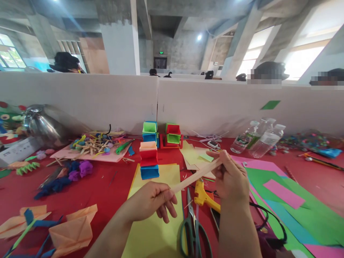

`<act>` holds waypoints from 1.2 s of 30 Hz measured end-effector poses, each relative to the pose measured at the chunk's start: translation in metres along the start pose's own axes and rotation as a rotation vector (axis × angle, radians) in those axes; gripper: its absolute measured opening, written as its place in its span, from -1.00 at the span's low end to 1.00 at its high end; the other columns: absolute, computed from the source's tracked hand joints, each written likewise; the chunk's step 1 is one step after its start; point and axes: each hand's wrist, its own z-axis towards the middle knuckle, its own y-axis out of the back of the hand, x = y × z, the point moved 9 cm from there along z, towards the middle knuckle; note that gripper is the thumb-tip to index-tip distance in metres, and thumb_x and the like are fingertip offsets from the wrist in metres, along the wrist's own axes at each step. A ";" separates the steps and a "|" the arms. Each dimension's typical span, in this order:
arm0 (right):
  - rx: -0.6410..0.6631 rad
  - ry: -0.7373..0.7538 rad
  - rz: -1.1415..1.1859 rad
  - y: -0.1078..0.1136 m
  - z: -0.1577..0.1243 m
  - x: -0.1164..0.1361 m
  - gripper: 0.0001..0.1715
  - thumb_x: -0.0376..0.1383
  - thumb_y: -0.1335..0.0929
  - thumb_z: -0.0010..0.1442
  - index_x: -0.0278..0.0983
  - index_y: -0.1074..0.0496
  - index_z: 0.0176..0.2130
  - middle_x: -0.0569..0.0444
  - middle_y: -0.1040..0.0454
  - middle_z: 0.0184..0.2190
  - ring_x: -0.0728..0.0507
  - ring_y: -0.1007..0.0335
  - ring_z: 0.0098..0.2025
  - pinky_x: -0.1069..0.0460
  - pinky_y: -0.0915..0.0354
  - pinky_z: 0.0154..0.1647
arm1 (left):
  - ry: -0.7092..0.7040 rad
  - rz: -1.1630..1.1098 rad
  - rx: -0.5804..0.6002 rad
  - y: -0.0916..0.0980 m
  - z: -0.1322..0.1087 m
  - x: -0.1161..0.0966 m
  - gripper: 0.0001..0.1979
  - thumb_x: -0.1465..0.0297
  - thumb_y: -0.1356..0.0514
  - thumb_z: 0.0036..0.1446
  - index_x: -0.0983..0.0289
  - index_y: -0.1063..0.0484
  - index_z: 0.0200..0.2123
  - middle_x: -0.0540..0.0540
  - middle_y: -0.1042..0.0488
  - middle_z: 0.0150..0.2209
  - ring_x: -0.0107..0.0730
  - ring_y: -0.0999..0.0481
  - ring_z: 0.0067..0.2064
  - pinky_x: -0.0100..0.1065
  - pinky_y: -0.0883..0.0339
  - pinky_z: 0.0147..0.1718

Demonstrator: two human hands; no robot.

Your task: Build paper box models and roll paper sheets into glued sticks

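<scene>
A flat, pale wooden stick [197, 175] is stretched at a slant between my hands over the table. My left hand [157, 200] pinches its lower end between thumb and finger, the other fingers hanging loose. At the upper end, my right hand [231, 175] grips the stick with curled fingers. Under them lie a yellow paper sheet [156, 229], scissors with dark green handles [182, 236] and a yellow glue gun [202, 197]. Just beyond stands a stack of folded paper boxes [149, 157] in peach, red and blue.
More coloured boxes [173, 134] stand by the white partition [107, 104]. Left are a metal jug [44, 125], loose sticks [94, 145] and peach paper shapes [71, 233]. To the right are plastic bottles [264, 143] and green paper [301, 200]. People's heads show beyond the partition.
</scene>
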 end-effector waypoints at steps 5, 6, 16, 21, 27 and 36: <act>-0.018 0.022 0.005 0.001 0.000 0.005 -0.73 -0.17 -0.43 -0.04 -0.34 -0.50 -0.57 0.18 -0.18 -0.71 0.11 0.11 -0.66 0.13 0.21 -0.71 | -0.001 0.019 -0.085 0.018 -0.006 -0.005 -0.66 0.16 -0.04 0.14 0.31 -0.35 -0.46 0.12 -0.54 -0.54 -0.47 -0.49 -0.60 -0.53 -0.25 -0.62; -0.007 0.013 0.003 -0.001 0.000 0.005 -0.72 -0.16 -0.43 -0.03 -0.35 -0.51 -0.54 0.21 -0.11 -0.72 0.11 0.13 -0.66 0.13 0.22 -0.72 | 0.003 0.018 -0.079 0.019 -0.007 -0.004 -0.66 0.15 -0.04 0.13 0.32 -0.35 -0.46 0.12 -0.54 -0.55 -0.47 -0.49 -0.60 -0.53 -0.25 -0.62; 0.319 0.192 -0.257 -0.049 -0.035 0.027 -0.77 -0.17 -0.32 0.14 -0.20 -0.49 -0.23 0.19 -0.34 -0.62 0.05 -0.24 -0.59 0.14 -0.19 -0.57 | -0.068 -0.031 -0.540 0.077 -0.011 -0.008 -0.54 0.03 -0.03 0.07 0.34 -0.39 -0.38 0.09 -0.50 -0.61 -0.45 -0.45 -0.63 -0.49 -0.25 -0.64; 1.033 0.127 -0.620 -0.118 -0.102 -0.003 -0.40 -0.10 -0.46 -0.09 -0.18 -0.40 -0.03 0.03 -0.46 -0.19 -0.11 -0.37 -0.18 0.03 -0.28 -0.16 | -0.254 -0.459 -0.401 0.059 -0.012 -0.027 -0.53 0.07 -0.10 0.05 0.37 -0.41 -0.19 0.24 -0.56 -0.28 -0.23 -0.55 -0.26 -0.31 -0.39 -0.31; 1.326 0.069 -0.794 -0.130 -0.131 -0.034 -0.69 -0.21 -0.34 0.12 -0.22 -0.47 -0.12 0.03 -0.50 -0.21 -0.09 -0.41 -0.20 0.06 -0.27 -0.17 | -0.276 -0.563 -0.678 0.089 -0.022 -0.020 -0.80 0.30 -0.17 0.03 0.33 -0.40 -0.35 0.06 -0.53 -0.51 -0.43 -0.51 -0.48 -0.43 -0.36 -0.45; 0.659 -0.151 -0.484 -0.098 -0.059 -0.044 -0.69 -0.12 -0.37 0.03 -0.35 -0.47 -0.46 0.18 -0.30 -0.68 0.05 -0.15 -0.61 0.14 -0.09 -0.62 | -0.162 -0.035 -0.239 0.023 0.006 -0.015 -0.63 0.13 0.03 0.17 0.30 -0.34 -0.42 -0.12 -0.24 -0.71 -0.64 -0.14 -0.72 -0.57 -0.02 -0.73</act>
